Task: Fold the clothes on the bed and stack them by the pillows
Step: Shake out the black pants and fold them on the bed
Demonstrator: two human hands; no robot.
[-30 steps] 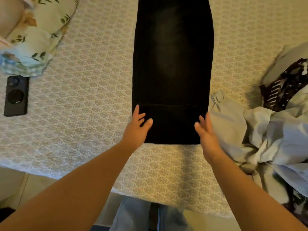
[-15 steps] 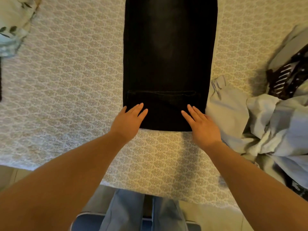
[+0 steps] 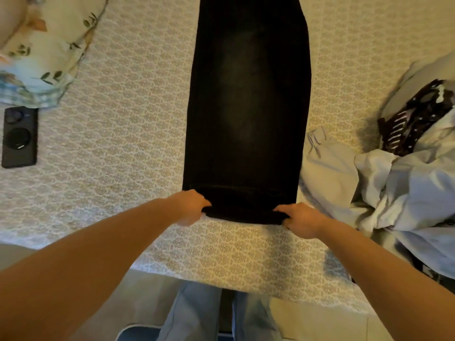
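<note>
Left hand [image 3: 190, 207] and right hand [image 3: 301, 220], earlier flat, now gripping black jeans [image 3: 246, 107] hem corners

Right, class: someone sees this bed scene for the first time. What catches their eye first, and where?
First, the long black jeans laid flat down the middle of the patterned bedspread, with the left hand and right hand gripping the near hem's corners. Next, the crumpled pile of pale clothes at right and the dark phone at left.
</note>
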